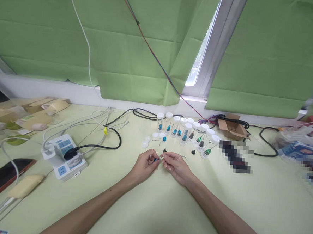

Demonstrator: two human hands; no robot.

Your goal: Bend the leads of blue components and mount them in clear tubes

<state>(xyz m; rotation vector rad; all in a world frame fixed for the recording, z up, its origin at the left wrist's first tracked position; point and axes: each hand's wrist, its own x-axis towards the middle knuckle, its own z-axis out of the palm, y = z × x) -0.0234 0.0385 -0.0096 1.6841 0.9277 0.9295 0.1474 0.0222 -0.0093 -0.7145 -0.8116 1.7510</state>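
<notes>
My left hand [145,166] is closed in a pinch on a small blue part [156,159] with thin wire ends; its exact kind is too small to make out. The fingers of my right hand [178,168] are pinched together just beside it, at a thin greenish stem [161,158] between the two hands. Beyond them lies a loose blue piece with a wire [164,139]. A small black knob-like part [193,152] rests to the right of my right hand. Several clear, white-capped vials [188,127] holding blue, green or dark pieces stand behind.
White round caps [145,144] lie left of the vials. A power strip [64,150] with plugs and looping cables is on the left, near a phone [6,176]. An open cardboard box [233,130] stands at the back right, close to a clear plastic bag [290,144].
</notes>
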